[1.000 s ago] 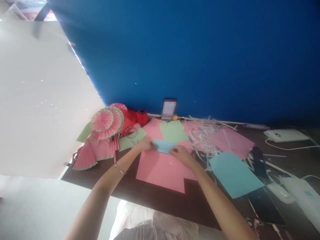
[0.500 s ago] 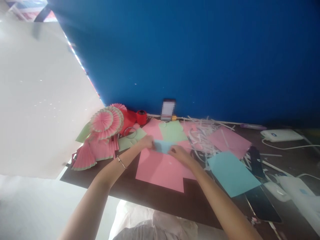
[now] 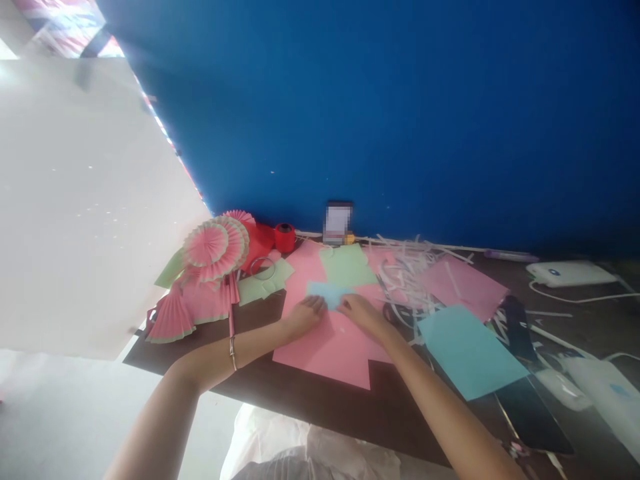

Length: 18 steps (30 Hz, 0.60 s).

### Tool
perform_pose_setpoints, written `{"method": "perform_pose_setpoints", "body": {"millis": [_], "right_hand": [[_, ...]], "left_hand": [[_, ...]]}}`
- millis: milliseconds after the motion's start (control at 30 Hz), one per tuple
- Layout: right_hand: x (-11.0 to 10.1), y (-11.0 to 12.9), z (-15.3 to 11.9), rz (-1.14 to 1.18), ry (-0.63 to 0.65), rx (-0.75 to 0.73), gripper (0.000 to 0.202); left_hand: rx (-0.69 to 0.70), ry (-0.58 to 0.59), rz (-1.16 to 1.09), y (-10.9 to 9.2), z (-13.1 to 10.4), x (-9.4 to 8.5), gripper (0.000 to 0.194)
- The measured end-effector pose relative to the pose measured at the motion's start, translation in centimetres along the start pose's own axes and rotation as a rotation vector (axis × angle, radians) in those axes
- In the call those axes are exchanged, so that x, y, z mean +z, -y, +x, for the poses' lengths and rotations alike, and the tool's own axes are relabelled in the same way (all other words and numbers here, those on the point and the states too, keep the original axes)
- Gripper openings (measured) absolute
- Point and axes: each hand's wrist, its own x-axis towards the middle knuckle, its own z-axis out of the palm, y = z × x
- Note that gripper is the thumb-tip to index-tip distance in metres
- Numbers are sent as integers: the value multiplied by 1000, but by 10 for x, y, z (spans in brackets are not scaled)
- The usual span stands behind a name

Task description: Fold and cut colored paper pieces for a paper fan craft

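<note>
- Location: the small, light blue paper piece lies before me over the flat, rose-pink paper sheets, just on the near side of the square, pale green paper sheet.
- My left hand: palm down, fingers reaching to the near left part of the blue piece; whether they press or grip, I cannot tell.
- My right hand: fingers drawn close together at its near right edge; a firm pinch cannot be confirmed.
- Handling, in my judgement: very light, flexible, lightly stiff along any fold, easily creased or torn, apt to slide on the smooth pink beneath.
- Recommended hold: fingertips at both ends, low on the edge, with little pressure.
- Hidden: my fingers cover the near edge, so folds or pleats there cannot be verified. My left thumb is out of sight.
- Indistinct: the blue surface is washed out; the tangled white paper strips to the right blur together; the small upright card by the wall is pixelated.
</note>
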Motion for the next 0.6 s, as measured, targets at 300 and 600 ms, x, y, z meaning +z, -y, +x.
{"method": "perform_pose_setpoints", "body": {"millis": [300, 600], "right_hand": [[-5, -19, -14, -38, -118, 67, 26], [5, -28, -15, -190, -161, 54, 26]], "left_hand": [[110, -108, 24, 9, -12, 37, 60], [77, -133, -38, 6, -12, 46, 67]]}}
